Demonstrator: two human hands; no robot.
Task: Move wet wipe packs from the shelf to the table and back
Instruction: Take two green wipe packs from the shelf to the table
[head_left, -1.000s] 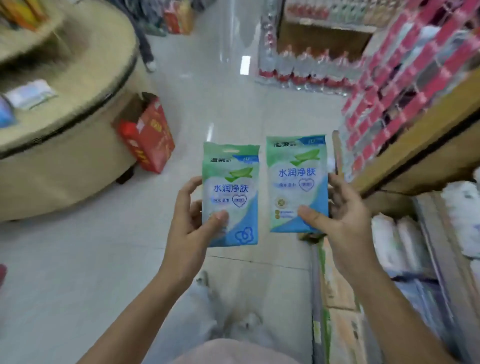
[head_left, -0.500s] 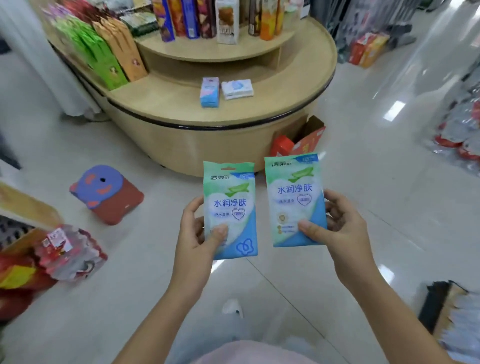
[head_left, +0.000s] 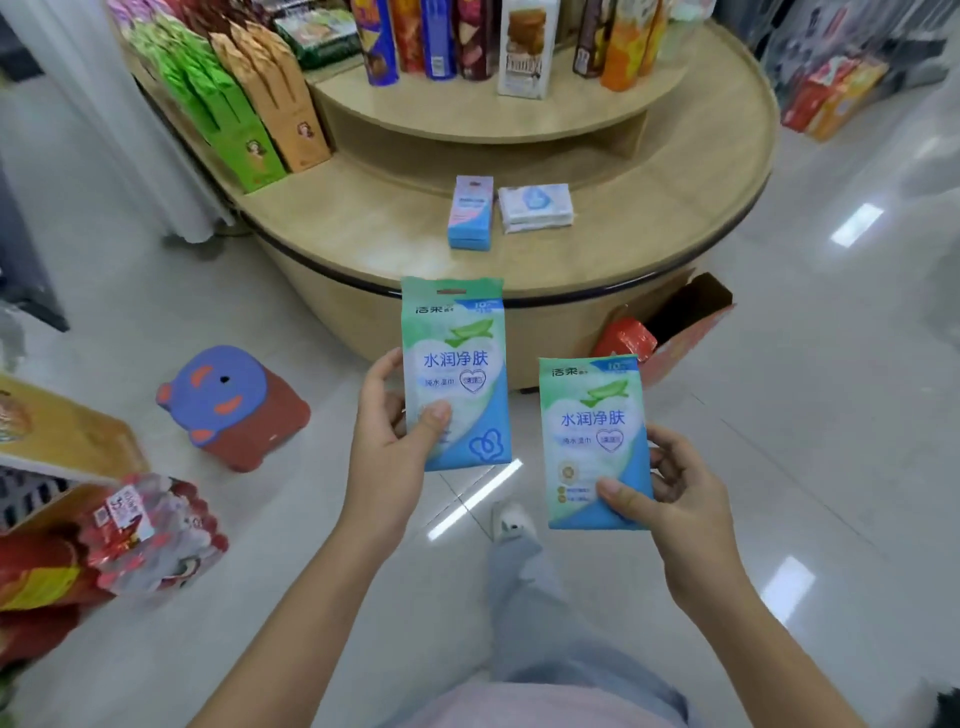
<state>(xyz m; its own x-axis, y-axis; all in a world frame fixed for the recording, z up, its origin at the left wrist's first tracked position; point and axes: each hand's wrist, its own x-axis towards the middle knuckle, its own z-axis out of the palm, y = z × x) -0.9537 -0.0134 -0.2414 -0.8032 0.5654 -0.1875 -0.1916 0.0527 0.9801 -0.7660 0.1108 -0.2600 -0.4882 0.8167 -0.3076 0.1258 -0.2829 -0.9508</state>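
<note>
progress: first leg, judged partway | left hand (head_left: 395, 441) fingers (head_left: 434, 415) gripping left pack (head_left: 457, 374); right hand (head_left: 675, 499) gripping right pack (head_left: 592, 441) | both airborne, short of tabletop (head_left: 363, 228) | already there: blue pack (head_left: 471, 213), white pack (head_left: 535, 205) | remaining: set down, return to shelf

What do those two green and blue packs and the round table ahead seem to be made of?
Left pack and right pack: likely soft printed plastic film, slightly glossy; flat sealed edges, and a punched hanging slot on the left one. Table: pale wood or wood-look laminate, matte, with a dark band round its rim; which one, the picture leaves open.
</note>
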